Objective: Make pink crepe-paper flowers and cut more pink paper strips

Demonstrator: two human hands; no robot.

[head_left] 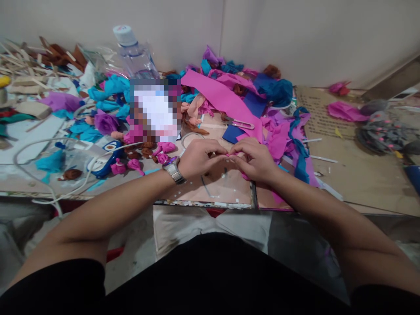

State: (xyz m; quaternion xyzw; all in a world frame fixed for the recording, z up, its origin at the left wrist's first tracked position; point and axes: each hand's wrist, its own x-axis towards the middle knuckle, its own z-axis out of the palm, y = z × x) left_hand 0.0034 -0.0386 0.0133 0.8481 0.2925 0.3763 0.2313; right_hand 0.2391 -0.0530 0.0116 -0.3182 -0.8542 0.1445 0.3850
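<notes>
Left fingers point(216, 148) and right fingers point(245, 148) pinch pink paper point(229, 154), its long axis seemingly crosswise.

Dim, diffuse light; soft shadow under hands point(198, 156) point(256, 161). Slight blur, edges stretched. Shirt point(213, 275) detail lost. Pixelated patch point(155, 110) left-centre.

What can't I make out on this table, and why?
All in the head view:
Pink piece: mostly covered by the fingers of the left hand and right hand, so its full shape is hidden.
Pale rectangle: pixelation hides its details.
Writing on the cardboard: too small and blurred to read.
Blue object: cut off by the right edge.
</notes>
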